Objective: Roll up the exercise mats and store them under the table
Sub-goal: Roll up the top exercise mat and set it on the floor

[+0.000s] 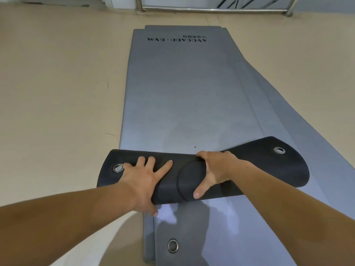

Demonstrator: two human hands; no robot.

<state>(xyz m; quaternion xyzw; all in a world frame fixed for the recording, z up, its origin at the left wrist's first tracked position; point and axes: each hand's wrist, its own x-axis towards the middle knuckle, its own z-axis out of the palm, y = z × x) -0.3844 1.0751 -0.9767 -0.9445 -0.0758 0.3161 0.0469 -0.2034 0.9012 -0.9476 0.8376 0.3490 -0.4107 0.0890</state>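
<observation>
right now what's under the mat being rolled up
Another grey mat, showing along its right and near edges. The top mat covers the rest, hiding any others.

The top grey foam exercise mat lies on the lower grey foam mat, which projects rightward, on the beige floor. Its black-backed roll lies crosswise at the near end, with the left grip and right grip on it. A steel tube railing stands beyond.

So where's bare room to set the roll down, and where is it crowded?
Widest free patch: tan floor left of the grey mat, back to the railing. A smaller patch lies far right, beyond the lower mats. Crowded near the middle: left hand and right hand on the black roll.
</observation>
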